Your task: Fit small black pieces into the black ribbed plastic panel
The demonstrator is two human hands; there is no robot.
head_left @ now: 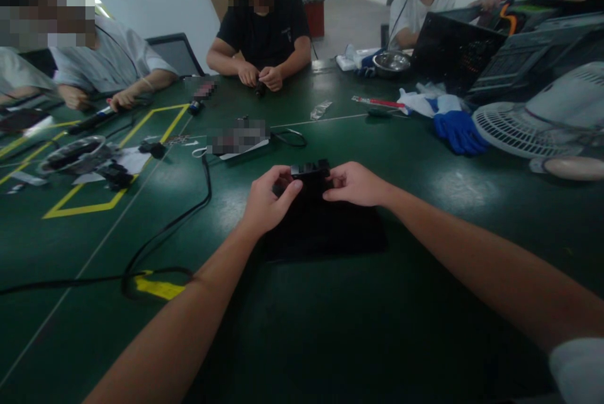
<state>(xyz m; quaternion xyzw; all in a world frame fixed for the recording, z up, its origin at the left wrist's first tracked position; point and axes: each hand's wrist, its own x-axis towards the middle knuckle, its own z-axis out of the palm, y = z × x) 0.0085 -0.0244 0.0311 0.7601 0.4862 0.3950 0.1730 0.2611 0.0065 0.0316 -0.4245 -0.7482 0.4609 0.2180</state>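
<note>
Holding black part (310, 170) — illegible shirt print (285, 31) opposite

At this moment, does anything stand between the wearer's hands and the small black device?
Nothing visible does: the left hand and right hand already hold the black device at its opposite ends.

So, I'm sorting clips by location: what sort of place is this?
Probably a workshop or repair room, judging by the green table marked with yellow tape, the blue-and-white gloves and the white fan.
</note>
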